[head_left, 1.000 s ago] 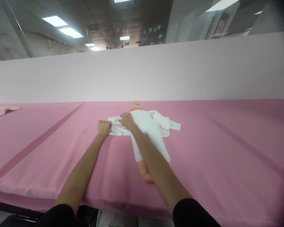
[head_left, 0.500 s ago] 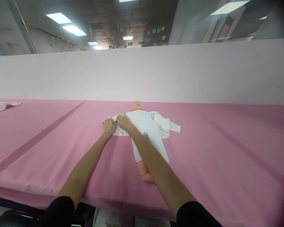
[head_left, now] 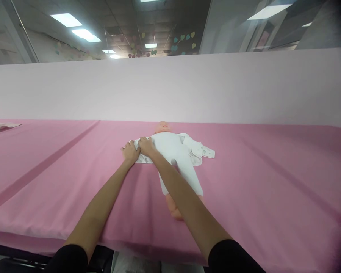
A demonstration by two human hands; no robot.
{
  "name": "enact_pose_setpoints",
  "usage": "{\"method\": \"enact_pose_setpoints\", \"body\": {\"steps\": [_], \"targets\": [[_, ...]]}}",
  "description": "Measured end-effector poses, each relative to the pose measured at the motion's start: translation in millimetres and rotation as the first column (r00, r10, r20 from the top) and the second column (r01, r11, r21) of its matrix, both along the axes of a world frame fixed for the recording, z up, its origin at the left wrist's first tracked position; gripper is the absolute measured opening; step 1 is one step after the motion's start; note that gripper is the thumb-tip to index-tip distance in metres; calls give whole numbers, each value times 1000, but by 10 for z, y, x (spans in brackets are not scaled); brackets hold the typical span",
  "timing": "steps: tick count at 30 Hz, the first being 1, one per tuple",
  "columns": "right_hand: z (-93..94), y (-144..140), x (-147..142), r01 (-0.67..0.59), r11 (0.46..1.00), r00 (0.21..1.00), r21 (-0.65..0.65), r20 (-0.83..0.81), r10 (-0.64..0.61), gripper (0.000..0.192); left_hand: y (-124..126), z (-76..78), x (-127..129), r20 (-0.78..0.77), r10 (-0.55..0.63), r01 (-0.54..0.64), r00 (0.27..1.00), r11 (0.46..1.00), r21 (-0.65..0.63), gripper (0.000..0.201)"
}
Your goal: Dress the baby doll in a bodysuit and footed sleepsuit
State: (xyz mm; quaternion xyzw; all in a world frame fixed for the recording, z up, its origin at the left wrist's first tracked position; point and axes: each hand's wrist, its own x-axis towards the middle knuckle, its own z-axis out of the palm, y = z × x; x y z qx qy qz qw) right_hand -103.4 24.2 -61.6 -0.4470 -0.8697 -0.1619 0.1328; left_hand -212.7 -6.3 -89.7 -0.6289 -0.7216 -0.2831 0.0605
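Observation:
A baby doll [head_left: 174, 212] lies on its back on the pink sheet, head toward the wall, its body and legs covered by a white garment [head_left: 170, 146]. Beneath it a white printed baby shirt [head_left: 197, 151] is spread, one sleeve stretched out to the right. My left hand [head_left: 130, 152] is closed on the end of the shirt's left sleeve. Close beside it, my right hand [head_left: 146, 146] has its fingers curled over the same sleeve near the doll's shoulder. My right forearm crosses over the doll's legs and hides part of them.
The pink sheet [head_left: 258, 197] covers a wide padded surface with a front edge near me. A low white wall [head_left: 170, 89] runs along the back, with glass above it. A pale folded cloth [head_left: 1, 127] lies at the far left.
Both hands stay at the left sleeve, with the right hand's fingers shifted slightly. The view has moved a little; the doll and shirt lie as before.

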Motion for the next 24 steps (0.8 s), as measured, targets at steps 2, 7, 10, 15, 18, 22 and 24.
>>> {"method": "enact_pose_setpoints", "body": {"steps": [2,7,10,15,18,22,24], "targets": [[-5,2,7,12,1000,1000,-3,-16,-12,25,19,-6,-24,81,58,-60,995,998,18,49],[-27,4,21,69,998,997,-3,-40,-69,30,47,-14,-94,279,196,-192,940,980,-45,58],[-57,25,24,81,997,986,-4,-143,-81,32,46,-23,-127,331,118,-108,936,993,-48,45],[-20,111,63,78,995,883,-61,-459,-97,40,48,-62,-207,379,20,-24,925,1000,4,37],[23,157,89,88,993,819,-85,-562,-120,49,57,-88,-246,397,-34,17,917,999,46,38],[-20,160,75,16,995,872,-103,-486,-64,46,77,-104,-243,413,-66,43,908,997,65,38],[-59,136,55,-6,993,904,-116,-424,-44,44,90,-101,-234,405,-72,46,911,996,74,37]]}}
